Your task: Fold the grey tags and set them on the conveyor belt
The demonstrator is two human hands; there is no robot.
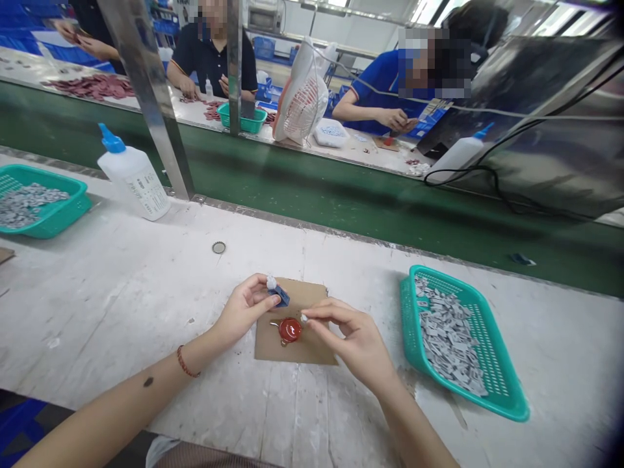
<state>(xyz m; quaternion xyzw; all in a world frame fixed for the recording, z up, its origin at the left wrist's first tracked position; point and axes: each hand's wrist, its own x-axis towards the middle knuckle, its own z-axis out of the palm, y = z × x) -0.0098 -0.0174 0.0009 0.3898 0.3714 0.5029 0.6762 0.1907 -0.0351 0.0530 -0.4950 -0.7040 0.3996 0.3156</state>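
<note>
At the center of a pale, scuffed tabletop (351,422), a person's two bare hands work above a square of brown cardboard (292,354). The left hand (248,300) grips a small dark blue piece (279,297) between thumb and fingers, a whitish lump (271,282) at its upper end. The blue piece seems to slant, its long axis running from upper left to lower right, toward the other hand. The right hand (353,333) pinches a tiny pale piece (305,318) at its fingertips, perhaps a part like those in the basket, though it is too small to tell. That piece is right of the blue one and slightly nearer the wearer, a gap between them. A glossy red blob (290,330) lies on the cardboard, closer to the right fingertips; the green basket (504,396) stands beyond the right hand.
</note>
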